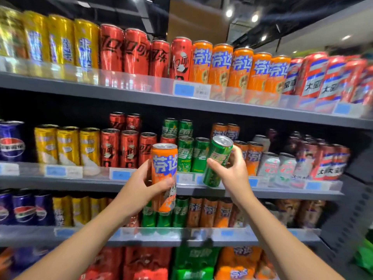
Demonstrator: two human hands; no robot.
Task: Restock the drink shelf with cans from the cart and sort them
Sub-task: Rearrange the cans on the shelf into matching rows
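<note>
My left hand (144, 183) grips a tall orange can (163, 170), upright, in front of the middle shelf (80, 182). My right hand (232, 170) grips a green can (217, 160), tilted with its top leaning right, in front of the green cans (186, 153) on that shelf. Orange cans (250, 156) stand just right of the green ones, behind my right hand. Both held cans are off the shelf, in the air.
Grey shelves hold rows sorted by colour: yellow (68, 145), red (121, 147), blue (12, 141) and white-pink cans (276, 164). The top shelf (141, 97) carries yellow, red and orange rows. Packs of cans (193, 263) fill the bottom level. The cart is out of sight.
</note>
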